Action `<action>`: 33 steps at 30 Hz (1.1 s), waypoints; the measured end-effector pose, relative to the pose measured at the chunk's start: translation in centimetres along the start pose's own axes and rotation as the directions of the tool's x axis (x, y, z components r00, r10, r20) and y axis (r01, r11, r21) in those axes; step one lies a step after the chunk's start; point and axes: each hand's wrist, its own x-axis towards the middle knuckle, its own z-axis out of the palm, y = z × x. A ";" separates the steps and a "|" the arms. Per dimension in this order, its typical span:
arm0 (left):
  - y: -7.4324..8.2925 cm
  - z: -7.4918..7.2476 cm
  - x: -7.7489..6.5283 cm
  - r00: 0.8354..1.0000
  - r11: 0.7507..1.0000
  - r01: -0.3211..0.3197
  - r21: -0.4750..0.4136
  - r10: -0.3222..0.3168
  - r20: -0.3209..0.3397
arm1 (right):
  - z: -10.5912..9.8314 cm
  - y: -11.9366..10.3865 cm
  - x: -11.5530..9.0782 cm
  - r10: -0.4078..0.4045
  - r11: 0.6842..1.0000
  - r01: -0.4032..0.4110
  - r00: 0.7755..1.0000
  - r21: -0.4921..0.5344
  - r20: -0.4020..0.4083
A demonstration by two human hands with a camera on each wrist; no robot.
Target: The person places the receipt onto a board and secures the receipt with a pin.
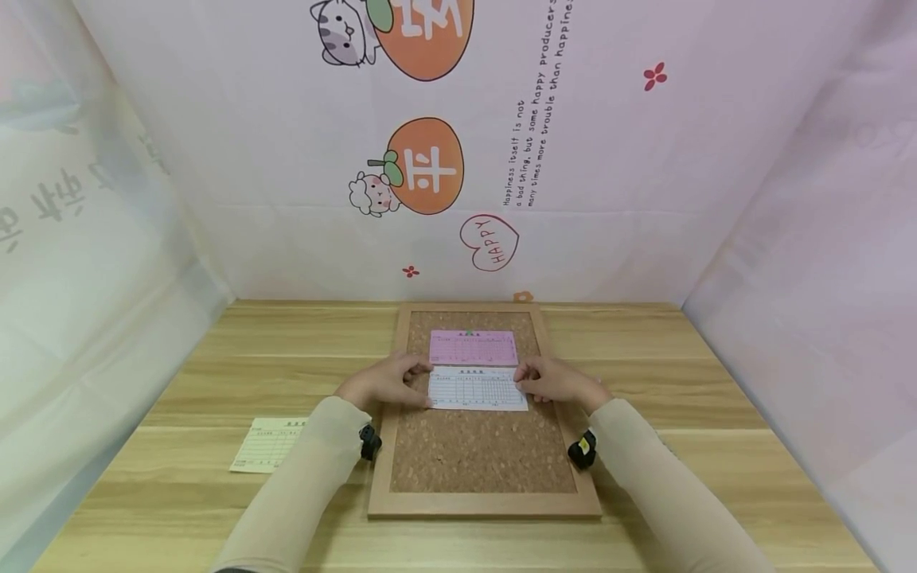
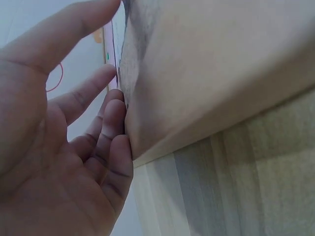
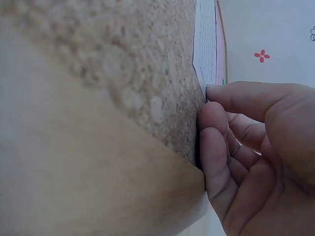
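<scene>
Sleeved right hand [image 1: 555, 380] pinches white slip [image 1: 476, 390] beneath "HAPPY" [image 1: 491, 242].

The backdrop [image 1: 595, 231] reads "Happiness itself is not a bad thing", its heart [image 1: 490, 243] "HAPPY".

The left hand [image 2: 59, 142] fills the left side of the frame, palm in view, its loosely bent lower fingers [image 2: 116, 118] at the edge of a wood-framed board [image 2: 221, 73] that spans the upper right. Thin slivers of white paper [image 2: 118, 29] and pink paper [image 2: 110, 44] show at top centre, near the thumb tip, while the wood-grained tabletop [image 2: 241, 167] occupies the lower right.
</scene>
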 end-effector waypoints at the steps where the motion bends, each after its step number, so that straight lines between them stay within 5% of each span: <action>1: 0.0 0.0 0.0 1.000 1.000 0.004 0.002 -0.004 0.003 | 0.0 0.0 0.0 0.005 1.000 -0.005 1.000 -0.001 -0.001; 10: -0.1 0.2 0.1 1.000 0.998 0.030 0.062 -0.030 0.001 | 0.0 0.1 -0.2 0.008 1.000 -0.008 1.000 0.000 -0.013; 33: -0.3 0.4 0.0 0.998 0.997 0.066 0.042 -0.065 -0.008 | -0.2 0.0 -0.2 0.014 1.000 -0.013 0.999 0.007 -0.046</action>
